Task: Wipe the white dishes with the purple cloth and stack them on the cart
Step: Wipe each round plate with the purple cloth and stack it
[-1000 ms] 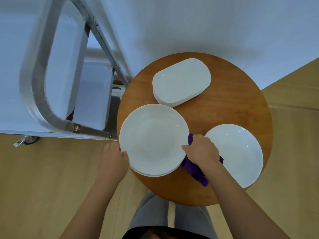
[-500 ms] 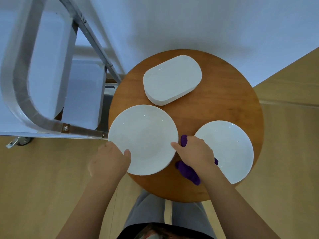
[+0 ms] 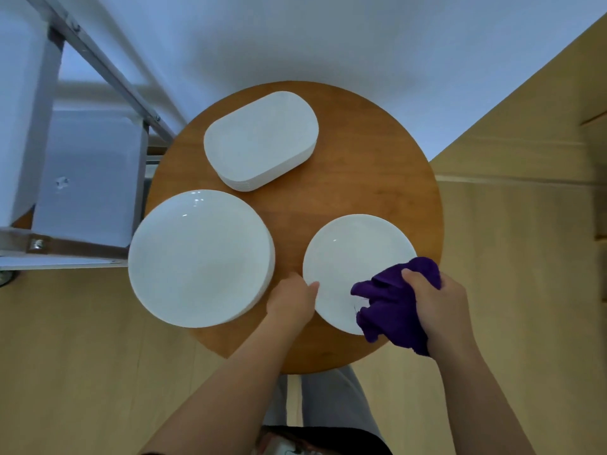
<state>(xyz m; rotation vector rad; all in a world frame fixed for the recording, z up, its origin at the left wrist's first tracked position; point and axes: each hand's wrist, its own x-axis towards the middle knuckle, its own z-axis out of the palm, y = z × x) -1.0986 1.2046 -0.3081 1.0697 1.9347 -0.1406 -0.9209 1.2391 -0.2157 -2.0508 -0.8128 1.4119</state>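
On the round wooden table (image 3: 368, 172) lie three groups of white dishes. A stack of large round plates (image 3: 197, 257) sits at the left, a stack of oblong plates (image 3: 261, 139) at the back, and a smaller round plate (image 3: 354, 261) at the right. My left hand (image 3: 290, 298) pinches the left rim of the smaller plate, thumb on top. My right hand (image 3: 440, 310) grips the bunched purple cloth (image 3: 391, 303), which lies over the plate's near right rim.
A metal cart (image 3: 82, 178) with a white shelf stands just left of the table, its frame bar running diagonally toward the back. A white wall is behind, and wooden floor lies around the table. My legs are under the table's near edge.
Both hands left the large plate stack. My left hand moved right to the smaller plate's rim, and my right hand carried the cloth right onto that plate.
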